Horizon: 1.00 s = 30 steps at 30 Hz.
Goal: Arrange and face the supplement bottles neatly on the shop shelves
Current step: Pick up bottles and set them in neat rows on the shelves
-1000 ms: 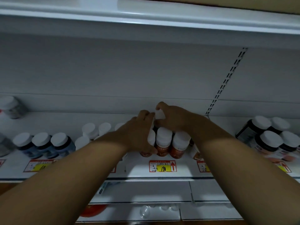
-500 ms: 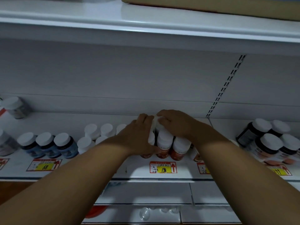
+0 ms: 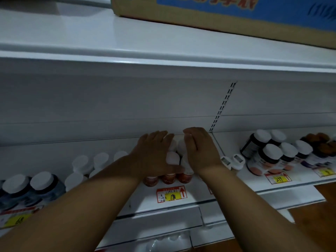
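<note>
A cluster of orange-brown supplement bottles (image 3: 169,177) with white caps stands in rows at the middle of the white shelf (image 3: 236,186). My left hand (image 3: 154,153) presses against the cluster's left side, thumb along the front bottles. My right hand (image 3: 201,150) lies flat against its right side, fingers reaching to the back row. Both hands hem the bottles in between them; white caps (image 3: 172,158) show in the gap. Neither hand lifts a bottle.
Blue bottles (image 3: 32,188) and white-capped bottles (image 3: 80,164) stand to the left. Dark bottles (image 3: 269,155) and two small white jars (image 3: 238,160) stand to the right. Price tags (image 3: 171,194) line the shelf edge. A cardboard box (image 3: 227,13) sits on the shelf above.
The view has tilted, showing the box above. My hands have flattened and spread along the sides of the orange bottle cluster, with the fingers reaching further back.
</note>
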Tool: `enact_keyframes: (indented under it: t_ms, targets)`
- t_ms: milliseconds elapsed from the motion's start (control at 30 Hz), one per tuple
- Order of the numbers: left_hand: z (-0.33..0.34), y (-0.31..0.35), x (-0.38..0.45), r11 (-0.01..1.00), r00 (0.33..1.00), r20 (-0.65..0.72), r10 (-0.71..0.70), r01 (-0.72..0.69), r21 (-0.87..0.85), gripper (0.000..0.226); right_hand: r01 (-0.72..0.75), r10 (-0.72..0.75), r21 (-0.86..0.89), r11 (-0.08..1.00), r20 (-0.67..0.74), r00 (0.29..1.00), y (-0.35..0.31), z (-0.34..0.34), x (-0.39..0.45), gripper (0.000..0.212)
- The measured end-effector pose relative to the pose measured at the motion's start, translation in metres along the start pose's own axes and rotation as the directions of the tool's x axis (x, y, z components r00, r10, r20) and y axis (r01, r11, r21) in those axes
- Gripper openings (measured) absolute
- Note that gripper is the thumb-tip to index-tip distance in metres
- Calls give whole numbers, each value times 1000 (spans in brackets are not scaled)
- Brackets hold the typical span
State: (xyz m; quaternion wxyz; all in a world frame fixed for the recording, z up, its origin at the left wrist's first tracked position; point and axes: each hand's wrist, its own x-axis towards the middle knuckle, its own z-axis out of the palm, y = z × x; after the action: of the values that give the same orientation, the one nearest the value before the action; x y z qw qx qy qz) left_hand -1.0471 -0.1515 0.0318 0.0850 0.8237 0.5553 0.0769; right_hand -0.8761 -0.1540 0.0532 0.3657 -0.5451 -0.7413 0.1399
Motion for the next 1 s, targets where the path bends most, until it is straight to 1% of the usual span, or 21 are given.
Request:
enact_keyframes:
  t_ms: [67,133,233,333,400,467,533,600,700,833,867,933,1000]
  targets:
    - [-3,2,-3,1000,999,-33,15,-15,3,121,-20,19,15,1000,18,1000,-6,-3,-4,38]
    - [-8,2,-12,999,995,-96,9,-12,-37,113,-11,11,15,1000,44,999,-14,-3,-6,41]
    - [-17,-7,-43,989,973,-216,-86,56,-139,94,50,-53,59,997,53,997,-28,2,-6,35]
    - [-31,-29,-87,959,925,-293,-241,182,-215,74,130,-138,90,987,86,987,-53,20,-6,23]
    - [-45,-54,-119,940,886,-330,-327,270,-207,62,174,-188,111,979,133,973,-80,39,-7,21]
    - [-57,-81,-151,921,842,-375,-389,340,-191,53,232,-254,140,963,174,951,-111,62,-8,20]
    - [-64,-109,-183,908,802,-427,-419,373,-190,50,286,-320,176,942,215,923,-147,88,-12,21]
    - [-68,-135,-209,899,781,-444,-439,388,-206,48,319,-368,211,924,266,891,-182,116,-17,23]
    - [-74,-178,-242,899,775,-457,-437,391,-198,39,349,-412,241,906,307,858,-232,159,-20,25]
    - [-92,-249,-292,903,766,-479,-429,383,-196,34,358,-426,256,898,298,854,-305,219,-16,27]
    - [-98,-267,-305,905,762,-490,-423,386,-182,33,365,-430,247,897,303,851,-323,235,-14,28]
    - [-108,-302,-325,901,764,-484,-427,404,-158,33,371,-415,186,910,356,838,-357,268,-6,31]
    - [-116,-333,-337,883,773,-432,-465,442,-160,34,349,-364,118,930,436,823,-385,295,2,30]
